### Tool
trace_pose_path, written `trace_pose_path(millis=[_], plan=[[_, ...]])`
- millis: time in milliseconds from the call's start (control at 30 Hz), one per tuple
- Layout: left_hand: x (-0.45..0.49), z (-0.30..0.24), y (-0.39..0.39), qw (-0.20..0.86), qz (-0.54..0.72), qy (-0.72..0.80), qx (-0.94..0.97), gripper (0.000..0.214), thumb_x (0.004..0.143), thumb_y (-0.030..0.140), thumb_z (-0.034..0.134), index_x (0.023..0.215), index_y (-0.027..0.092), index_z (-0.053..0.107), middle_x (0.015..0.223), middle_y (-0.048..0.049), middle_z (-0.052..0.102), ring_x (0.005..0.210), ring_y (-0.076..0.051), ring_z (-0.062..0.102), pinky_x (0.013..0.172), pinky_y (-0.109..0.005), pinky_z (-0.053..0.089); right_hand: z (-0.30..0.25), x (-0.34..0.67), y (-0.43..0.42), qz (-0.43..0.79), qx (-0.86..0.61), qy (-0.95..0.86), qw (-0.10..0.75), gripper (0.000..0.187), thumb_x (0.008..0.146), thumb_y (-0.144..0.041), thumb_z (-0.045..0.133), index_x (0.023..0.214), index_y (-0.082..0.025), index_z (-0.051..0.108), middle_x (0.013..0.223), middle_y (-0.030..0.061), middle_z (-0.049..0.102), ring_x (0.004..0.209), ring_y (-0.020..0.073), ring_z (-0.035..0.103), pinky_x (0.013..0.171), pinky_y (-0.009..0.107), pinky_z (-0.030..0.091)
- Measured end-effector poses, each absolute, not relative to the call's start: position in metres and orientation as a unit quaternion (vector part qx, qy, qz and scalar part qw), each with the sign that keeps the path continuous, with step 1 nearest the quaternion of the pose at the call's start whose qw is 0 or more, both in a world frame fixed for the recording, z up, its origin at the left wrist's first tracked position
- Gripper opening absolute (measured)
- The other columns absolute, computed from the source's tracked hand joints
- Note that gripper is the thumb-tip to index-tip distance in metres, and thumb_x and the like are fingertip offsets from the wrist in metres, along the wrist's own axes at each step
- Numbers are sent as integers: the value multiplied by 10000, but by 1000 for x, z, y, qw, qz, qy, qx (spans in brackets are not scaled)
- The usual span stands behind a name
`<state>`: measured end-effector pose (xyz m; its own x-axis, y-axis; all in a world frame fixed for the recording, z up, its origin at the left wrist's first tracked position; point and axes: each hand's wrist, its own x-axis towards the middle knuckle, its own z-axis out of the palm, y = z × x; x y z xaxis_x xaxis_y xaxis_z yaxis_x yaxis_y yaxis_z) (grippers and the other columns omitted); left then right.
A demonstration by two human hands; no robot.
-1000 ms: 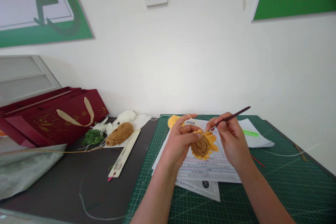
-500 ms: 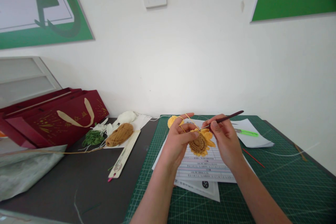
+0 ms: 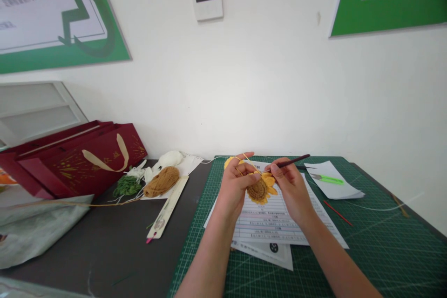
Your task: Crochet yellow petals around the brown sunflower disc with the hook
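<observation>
A crocheted sunflower [image 3: 258, 191] with a brown centre and yellow petals is pinched at its left edge by my left hand [image 3: 234, 186]. Yellow yarn [image 3: 254, 160] loops over that hand's raised forefinger and runs down to the flower's top edge. My right hand [image 3: 289, 187] grips a dark crochet hook [image 3: 293, 161], its tip at the upper petals. Behind my left hand a yellow yarn ball [image 3: 229, 162] is partly hidden. Printed sheets [image 3: 275, 223] lie under both hands.
A green cutting mat [image 3: 380, 251] covers the table's right part. On it are a green-handled cutter [image 3: 330, 179], white paper [image 3: 344, 191] and a red stick [image 3: 338, 213]. Leftward lie brown yarn [image 3: 162, 181], green yarn [image 3: 126, 186], a ruler-like strip [image 3: 171, 207] and a red bag [image 3: 87, 158].
Both hands, the sunflower and the hook have shifted slightly left. The hook lies a little flatter, with its tip still at the petals. The camera view has tilted up a bit.
</observation>
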<state>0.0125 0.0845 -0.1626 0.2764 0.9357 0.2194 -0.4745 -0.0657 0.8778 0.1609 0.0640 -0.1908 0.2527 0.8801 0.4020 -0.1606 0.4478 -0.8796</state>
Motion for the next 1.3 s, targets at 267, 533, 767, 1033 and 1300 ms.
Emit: trace_pose_path(millis=[267, 533, 767, 1033, 1300], plan=[[9, -177, 99, 635, 542, 262, 484, 327, 981, 333, 664, 1266, 172, 641, 1196, -93, 694, 949, -227, 703, 799, -420, 617, -197, 165, 71, 397, -368, -506, 672, 300, 997, -401, 627, 1191, -174, 655, 1145, 72, 702, 915, 182, 699, 796, 375, 609], [6, -176, 98, 642, 524, 259, 496, 341, 980, 333, 665, 1281, 175, 636, 1226, -99, 687, 982, -238, 701, 821, -437, 615, -200, 172, 75, 395, -401, -544, 622, 305, 982, -364, 657, 1221, -175, 651, 1200, 81, 694, 983, 204, 702, 839, 405, 612], [7, -166, 91, 658, 499, 249, 506, 353, 982, 330, 663, 1298, 178, 626, 1218, -97, 687, 962, -232, 702, 806, -427, 618, -208, 171, 78, 373, -432, -516, 639, 336, 984, -377, 651, 1257, -180, 639, 1242, 91, 683, 1024, 219, 699, 863, 427, 610], [7, -167, 91, 657, 499, 245, 508, 352, 984, 336, 659, 1297, 178, 625, 1201, -93, 691, 941, -225, 703, 795, -419, 618, -204, 170, 76, 328, -423, -484, 692, 335, 988, -381, 644, 1258, -181, 638, 1237, 90, 684, 1015, 215, 700, 861, 423, 610], [10, -168, 91, 644, 535, 231, 496, 345, 985, 328, 660, 1292, 176, 627, 1182, -89, 695, 920, -217, 704, 779, -408, 619, -196, 181, 67, 314, -424, -495, 690, 308, 998, -393, 627, 1224, -186, 651, 1204, 84, 693, 977, 199, 699, 838, 402, 610]])
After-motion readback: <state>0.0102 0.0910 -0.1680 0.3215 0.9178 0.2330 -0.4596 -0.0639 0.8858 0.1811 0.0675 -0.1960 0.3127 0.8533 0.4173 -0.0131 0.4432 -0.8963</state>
